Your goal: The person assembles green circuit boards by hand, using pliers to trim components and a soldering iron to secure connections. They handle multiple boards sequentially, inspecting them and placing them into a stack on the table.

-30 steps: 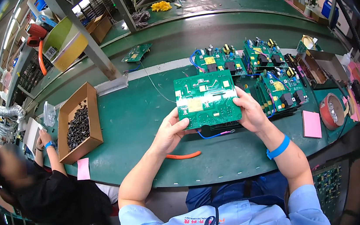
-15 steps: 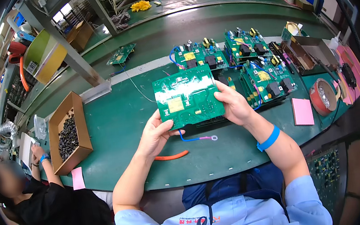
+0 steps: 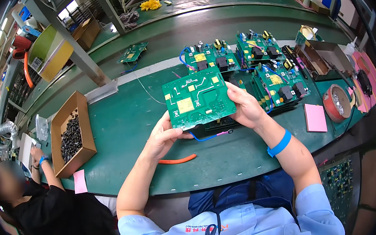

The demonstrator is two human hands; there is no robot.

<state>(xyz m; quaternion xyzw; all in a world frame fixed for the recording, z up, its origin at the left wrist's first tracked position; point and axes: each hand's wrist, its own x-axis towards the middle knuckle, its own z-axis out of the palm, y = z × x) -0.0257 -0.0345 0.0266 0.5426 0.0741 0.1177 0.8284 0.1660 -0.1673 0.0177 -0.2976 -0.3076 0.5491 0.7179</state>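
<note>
Between my two hands I hold a green circuit board [image 3: 200, 99], its flat side with pale pads and solder traces facing me. My left hand [image 3: 164, 136] grips the lower left corner, thumb on top. The right edge is pinched by my right hand [image 3: 245, 107], fingers underneath. A blue wire [image 3: 204, 138] with a pink sleeve and ring terminal hangs out below the board. Behind it stand stacked circuit boards [image 3: 280, 80] carrying black and yellow components. An orange tube [image 3: 178, 160] lies on the green bench nearer to me.
On the left, a cardboard box [image 3: 89, 141] holds many small black parts; a person [image 3: 45, 201] works beside it. Another board [image 3: 133, 52] lies farther back. To the right are a pink pad [image 3: 316, 117], a red round container [image 3: 327, 103] and a brown tray [image 3: 323, 57].
The held board has tilted, so the bright glare on its face is gone and its traces show. The ring terminal has swung slightly right and up. Both hands keep their grip.
</note>
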